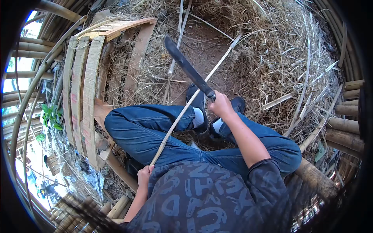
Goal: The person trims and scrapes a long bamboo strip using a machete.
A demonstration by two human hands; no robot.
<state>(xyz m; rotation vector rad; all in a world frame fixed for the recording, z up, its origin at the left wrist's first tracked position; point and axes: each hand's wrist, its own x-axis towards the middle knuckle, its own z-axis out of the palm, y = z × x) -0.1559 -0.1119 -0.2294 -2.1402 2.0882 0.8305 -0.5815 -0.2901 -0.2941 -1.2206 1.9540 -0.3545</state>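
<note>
A shirt (pixel 202 194) fills bottom centre; left hand (pixel 144 176) grips a strip (pixel 181 117) (likely light, springy, best held by ends), right hand (pixel 221 105) a machete (pixel 188 70).

The machete (pixel 185 66) is black, the strip (pixel 176 121) pale straw. Jeans (pixel 128 128) are blue, socks (pixel 198 116) white, the shirt (pixel 198 194) black with grey lettering. Shavings (pixel 276 58) look tan, leaves (pixel 51 116) green (the crate (pixel 93 81) bears reddish marks).
</note>
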